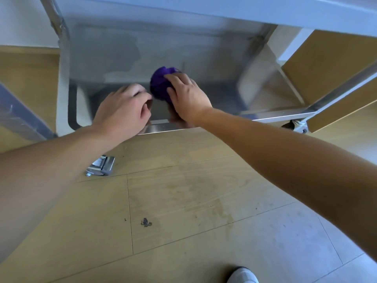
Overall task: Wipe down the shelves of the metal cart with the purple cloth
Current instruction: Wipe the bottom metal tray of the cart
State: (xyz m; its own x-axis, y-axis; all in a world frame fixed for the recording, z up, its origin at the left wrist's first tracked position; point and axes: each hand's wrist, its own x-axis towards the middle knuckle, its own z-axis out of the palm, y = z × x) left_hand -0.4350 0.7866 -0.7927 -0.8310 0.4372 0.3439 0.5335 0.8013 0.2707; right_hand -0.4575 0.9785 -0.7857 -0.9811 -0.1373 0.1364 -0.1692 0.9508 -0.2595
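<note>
1. Left upright (63,64) of the metal cart: a bright post rising from the floor, bounding the bottom shelf on that side.
2. Caster (100,166): a metal wheel bracket on the wooden floor (183,211), below the left forearm.
3. Left hand (124,109): fingers curled loosely inward, gripping nothing visible; it hovers over or rests on the near part of the shelf, just beside the cloth. Contact with the metal cannot be confirmed.
4. Bottom shelf (114,52): a dull steel surface showing patchy light and dark areas, probably damp streaks or residue; the far half appears unevenly treated.
5. Purple cloth (160,84): bunched into a ball near the shelf's front middle, pressed beneath the right hand.
6. Right hand (184,94): fingers spread over the cloth, grasping it from above.
7. Upper shelf (265,11): overhangs the work area, limiting reach.

Risks, as judged: a balled cloth presents little wiping face, so streaks and corners may be missed; pushing hard could roll the cart on its casters; the knuckles may strike the overhanging shelf edge.
</note>
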